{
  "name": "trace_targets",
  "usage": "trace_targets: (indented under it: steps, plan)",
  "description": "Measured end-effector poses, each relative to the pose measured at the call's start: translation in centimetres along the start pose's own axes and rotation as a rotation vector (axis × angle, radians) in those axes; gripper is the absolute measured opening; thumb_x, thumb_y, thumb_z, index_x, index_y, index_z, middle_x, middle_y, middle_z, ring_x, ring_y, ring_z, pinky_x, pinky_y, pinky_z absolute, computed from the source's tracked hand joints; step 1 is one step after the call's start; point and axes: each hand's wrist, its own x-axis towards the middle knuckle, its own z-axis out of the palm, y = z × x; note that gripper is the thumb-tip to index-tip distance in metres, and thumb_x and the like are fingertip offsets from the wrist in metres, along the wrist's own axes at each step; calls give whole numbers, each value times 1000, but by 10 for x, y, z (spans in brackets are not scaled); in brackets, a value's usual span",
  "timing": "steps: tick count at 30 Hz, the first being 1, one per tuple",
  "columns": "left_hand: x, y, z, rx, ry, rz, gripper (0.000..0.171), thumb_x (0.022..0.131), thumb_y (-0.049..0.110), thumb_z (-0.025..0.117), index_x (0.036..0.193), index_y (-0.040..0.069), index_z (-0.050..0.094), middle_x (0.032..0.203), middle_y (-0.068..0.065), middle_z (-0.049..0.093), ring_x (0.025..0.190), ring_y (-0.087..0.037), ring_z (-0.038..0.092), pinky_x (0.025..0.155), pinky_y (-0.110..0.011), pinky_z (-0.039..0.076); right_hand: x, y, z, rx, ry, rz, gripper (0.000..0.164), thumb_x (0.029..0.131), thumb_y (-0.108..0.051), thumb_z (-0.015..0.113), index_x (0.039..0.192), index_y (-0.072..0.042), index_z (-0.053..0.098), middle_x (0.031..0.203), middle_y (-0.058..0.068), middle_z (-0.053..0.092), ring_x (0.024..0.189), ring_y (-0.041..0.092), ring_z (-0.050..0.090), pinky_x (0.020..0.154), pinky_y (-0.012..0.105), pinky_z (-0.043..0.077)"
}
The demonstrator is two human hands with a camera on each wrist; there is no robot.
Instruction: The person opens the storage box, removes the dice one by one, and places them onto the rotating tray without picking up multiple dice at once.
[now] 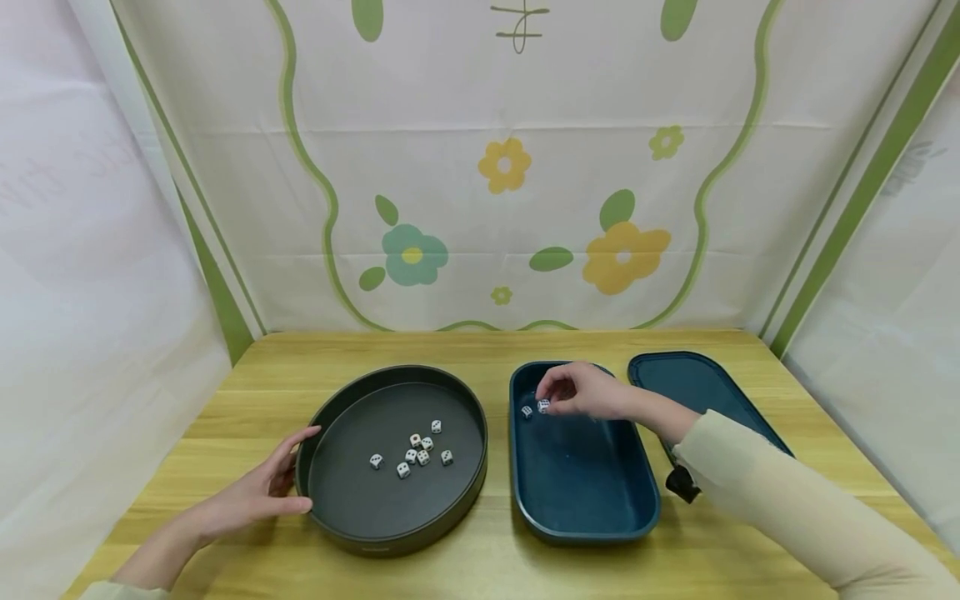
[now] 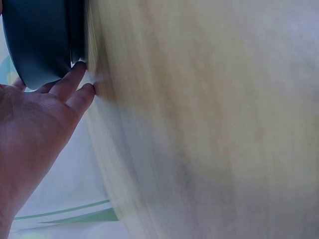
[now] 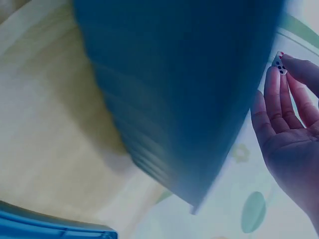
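A dark round pan [image 1: 390, 521] holds several white dice [image 1: 423, 457] scattered over its floor. My left hand [image 1: 251, 492] is spread against the pan's left side, thumb and forefinger at the rim; the left wrist view shows its fingertips low on the outer wall. Over the far left part of a dark blue rectangular box [image 1: 585, 500], my right hand [image 1: 588, 392] pinches a die [image 3: 280, 63] between thumb and fingertips. Another die [image 1: 527, 412] lies on the box floor, just left of the pinched one.
A dark blue lid [image 1: 693, 383] lies right of the box, partly covered by the right forearm. Wooden tabletop [image 1: 498, 533] shows between pan and box. A flower-printed white cloth [image 1: 450, 167] hangs behind the table and along both sides.
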Motion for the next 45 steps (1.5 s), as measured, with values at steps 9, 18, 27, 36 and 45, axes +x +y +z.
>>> trace_targets:
  steps: [9, 18, 27, 36, 45]
  plan:
    - [-2, 0, -1, -19, -2, 4, 84, 95, 4, 60, 155, 12, 1, 149, -42, 6, 127, 2, 37, 95, -16, 37, 6, -21, -9, 36, 13, -17, 11, 91, -5, 67, 102, -4, 68, 92, 2, 65, 82, 19, 60, 74, 29, 52]
    - [-3, 1, 0, 9, 19, -10, 85, 95, 5, 61, 155, 12, 2, 150, -41, 7, 135, -49, 18, 95, -16, 36, 27, -44, 1, 48, -44, -86, 13, 91, -5, 68, 103, -3, 68, 92, 1, 67, 82, 18, 63, 76, 30, 53]
    - [-1, -1, 1, -13, 16, 20, 85, 94, 3, 60, 155, 9, 2, 146, -45, 10, 121, 8, 39, 95, -16, 37, 53, -56, 28, 42, -128, -144, 13, 89, -3, 68, 102, -4, 69, 94, -1, 67, 84, 11, 65, 73, 28, 53]
    - [1, 1, 2, 24, 29, 11, 85, 94, 4, 62, 155, 11, 4, 147, -43, 12, 135, -43, 26, 95, -16, 36, 82, -66, 58, -51, -187, -138, 13, 89, -4, 70, 101, -7, 69, 92, -5, 65, 81, 7, 60, 75, 24, 51]
    - [3, -1, 3, 31, 34, 15, 85, 94, 4, 62, 155, 10, 4, 148, -42, 13, 136, -33, 31, 95, -16, 36, 98, -61, 77, -115, -216, -111, 11, 88, -4, 71, 98, -9, 70, 89, -6, 66, 78, 5, 59, 73, 21, 49]
